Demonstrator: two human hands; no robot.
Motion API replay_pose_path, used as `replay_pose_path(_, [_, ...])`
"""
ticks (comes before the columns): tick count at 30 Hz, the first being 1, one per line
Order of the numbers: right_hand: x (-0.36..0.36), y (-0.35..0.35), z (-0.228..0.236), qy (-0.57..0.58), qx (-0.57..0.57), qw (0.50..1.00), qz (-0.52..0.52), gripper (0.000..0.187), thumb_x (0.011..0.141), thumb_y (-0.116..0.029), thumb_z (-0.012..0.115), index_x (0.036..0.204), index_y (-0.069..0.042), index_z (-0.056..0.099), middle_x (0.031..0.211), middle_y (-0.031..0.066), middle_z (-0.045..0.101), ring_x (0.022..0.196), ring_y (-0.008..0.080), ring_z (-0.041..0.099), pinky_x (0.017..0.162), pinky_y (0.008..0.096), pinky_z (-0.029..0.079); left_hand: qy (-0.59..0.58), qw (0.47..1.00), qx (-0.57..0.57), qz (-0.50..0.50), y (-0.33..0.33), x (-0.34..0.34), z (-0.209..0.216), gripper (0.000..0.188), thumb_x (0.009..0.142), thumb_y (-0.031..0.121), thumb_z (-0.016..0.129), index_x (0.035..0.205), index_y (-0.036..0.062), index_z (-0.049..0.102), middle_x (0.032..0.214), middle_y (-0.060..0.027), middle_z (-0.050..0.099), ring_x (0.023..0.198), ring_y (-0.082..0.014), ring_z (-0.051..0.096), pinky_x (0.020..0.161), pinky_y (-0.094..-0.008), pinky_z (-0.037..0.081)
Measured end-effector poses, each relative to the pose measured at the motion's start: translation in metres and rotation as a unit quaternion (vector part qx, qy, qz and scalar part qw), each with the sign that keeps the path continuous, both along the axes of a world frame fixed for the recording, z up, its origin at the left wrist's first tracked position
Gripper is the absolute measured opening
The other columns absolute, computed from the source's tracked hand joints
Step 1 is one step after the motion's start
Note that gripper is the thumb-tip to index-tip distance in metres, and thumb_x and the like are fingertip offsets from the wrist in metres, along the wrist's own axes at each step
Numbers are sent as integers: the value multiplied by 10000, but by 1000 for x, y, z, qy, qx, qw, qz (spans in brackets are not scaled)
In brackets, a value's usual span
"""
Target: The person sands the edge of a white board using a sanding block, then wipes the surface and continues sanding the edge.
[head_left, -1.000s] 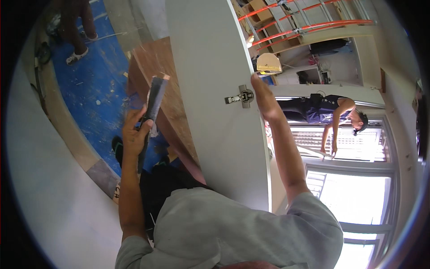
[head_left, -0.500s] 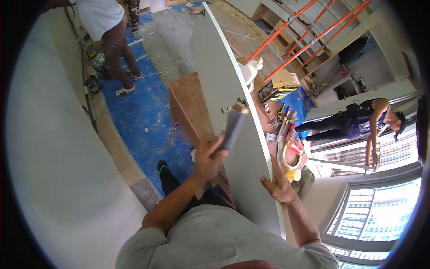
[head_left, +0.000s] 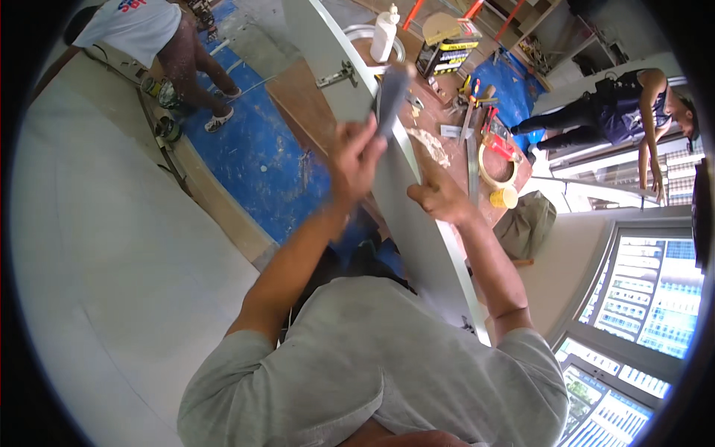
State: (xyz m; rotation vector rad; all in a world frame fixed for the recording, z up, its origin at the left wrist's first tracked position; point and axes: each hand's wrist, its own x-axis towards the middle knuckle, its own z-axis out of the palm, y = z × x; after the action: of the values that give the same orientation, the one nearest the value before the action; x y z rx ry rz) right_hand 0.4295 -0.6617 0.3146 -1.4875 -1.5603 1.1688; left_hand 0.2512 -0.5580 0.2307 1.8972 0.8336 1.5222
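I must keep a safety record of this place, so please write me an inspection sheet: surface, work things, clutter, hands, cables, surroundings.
Surface: brown table, with pale scraps on it.
Work things: white panel with metal hinge; dark block, blurred.
Clutter: white bottle, tape roll and yellow cup on the table.
Hands: left hand holds the dark block; right hand is at the panel's edge, grip unclear.
Cables: dark cord-like line by the left wall, kind unclear.
Surroundings: blue floor sheet; one person at picture left, another near the windows.

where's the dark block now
In the head view's upper middle, the dark block is in the left hand, near the edge of the panel, pictured below the white bottle.
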Motion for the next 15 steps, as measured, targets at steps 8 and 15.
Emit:
replay_pose_path(8, [6,-4,-3,-94,16,995,-21,970,823,-186,618,1679,35,219,1413,331,588,1282,381,601,1082,411,473,-26,999,17,-40,-5,-5,-12,492,961,96,782,1441,51,683,967,-88,528,844,-209,550,744,-343,503])
replay_pose_path(15, [-4,-4,2,-49,-35,998,-21,996,819,-98,604,1703,27,161,1654,276,361,1544,302,316,1246,368,255,64,997,-30,9,84,2,39,400,990,149,773,1354,-8,719,971,-97,587,837,-196,597,752,-366,524])
